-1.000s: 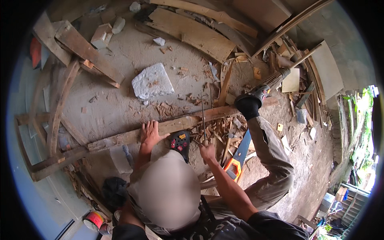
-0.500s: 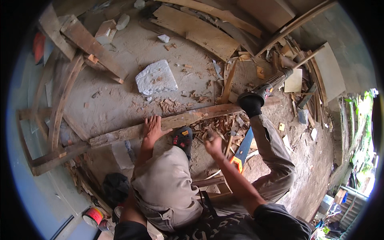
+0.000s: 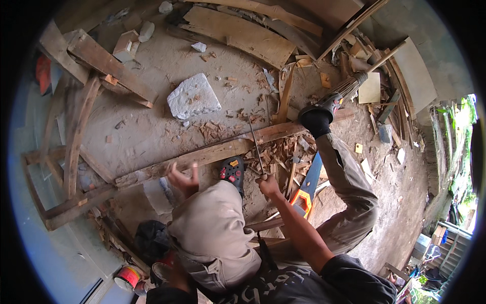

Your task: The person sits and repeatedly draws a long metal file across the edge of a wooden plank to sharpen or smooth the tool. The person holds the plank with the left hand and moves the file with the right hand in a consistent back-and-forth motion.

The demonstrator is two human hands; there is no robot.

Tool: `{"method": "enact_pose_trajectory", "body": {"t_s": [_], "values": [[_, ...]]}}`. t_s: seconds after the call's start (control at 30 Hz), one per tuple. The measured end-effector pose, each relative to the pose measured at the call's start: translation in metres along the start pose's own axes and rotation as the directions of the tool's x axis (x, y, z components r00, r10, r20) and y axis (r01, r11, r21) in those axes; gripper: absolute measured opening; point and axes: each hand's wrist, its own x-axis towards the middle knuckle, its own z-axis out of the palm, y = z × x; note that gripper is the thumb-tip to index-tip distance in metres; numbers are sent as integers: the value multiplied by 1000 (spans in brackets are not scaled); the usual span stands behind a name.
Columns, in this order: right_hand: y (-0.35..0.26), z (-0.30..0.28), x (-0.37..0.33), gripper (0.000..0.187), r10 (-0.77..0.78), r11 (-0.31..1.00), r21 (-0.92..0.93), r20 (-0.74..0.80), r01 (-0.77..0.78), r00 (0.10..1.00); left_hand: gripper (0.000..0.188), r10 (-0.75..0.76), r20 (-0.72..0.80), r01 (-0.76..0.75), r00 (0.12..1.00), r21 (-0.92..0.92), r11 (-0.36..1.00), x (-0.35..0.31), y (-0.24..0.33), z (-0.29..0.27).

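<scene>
Since half a second ago, the left hand (image 3: 183, 178) has lifted off the long wooden beam (image 3: 202, 158) and now hovers just above its near edge, fingers spread and curled, holding nothing. The right hand (image 3: 267, 185) has stayed closed around the lower end of a thin metal rod (image 3: 256, 147), which looks like a long blade or bar, though its exact kind is too slender to tell; it rises from the fist and crosses the beam.

From the head camera, the beam lies diagonally on the dusty concrete floor (image 3: 147, 126), running from lower left up to the right. One foot in a black clog (image 3: 232, 171) rests just beside the beam between the two hands, with the knee in beige trousers in front of it. The other leg stretches out to the right, its dark shoe (image 3: 316, 119) planted on the beam's far end. Wood chips (image 3: 276, 157) lie thick around the rod. A handsaw (image 3: 307, 187) with an orange handle and a blue blade lies near the right hand. A pale stone block (image 3: 193, 96) sits beyond the beam, well apart from it.
</scene>
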Motion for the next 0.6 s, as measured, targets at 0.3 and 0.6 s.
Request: {"method": "enact_pose_trajectory", "body": {"t_s": [0.3,0.6], "values": [[18,-7,5,34,-114,992,-59,-8,113,993,66,-582,797,955,164,-275,-107,30,-48,-8],[-26,-33,-9,41,-165,980,-100,60,170,984,58,-643,730,891,230,-423,-162,42,-72,-15]]}}
